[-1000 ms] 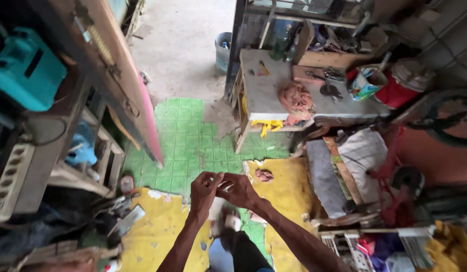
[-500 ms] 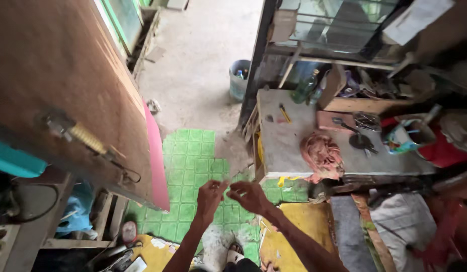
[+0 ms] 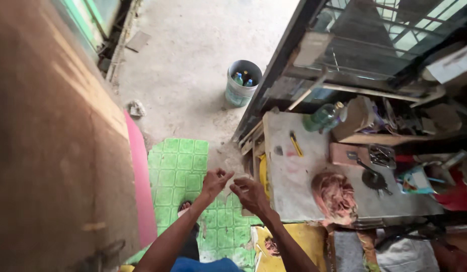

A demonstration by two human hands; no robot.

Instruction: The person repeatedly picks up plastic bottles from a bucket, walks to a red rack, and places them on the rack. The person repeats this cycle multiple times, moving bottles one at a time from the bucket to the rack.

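my left hand and right hand meet near the bench's left edge, each grip pinching something too small to tell.

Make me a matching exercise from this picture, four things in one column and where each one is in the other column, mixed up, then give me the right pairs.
Things:
1. bucket
2. yellow tool
3. coppery wire tangle
4. green bottle

Places:
A. lying flat near the middle of the grey bench top
B. standing on the concrete floor outside, with bottles in it
C. at the far edge of the bench, by the glass door frame
D. on the near part of the bench, to the right of the right hand

Pairs: 1-B, 2-A, 3-D, 4-C
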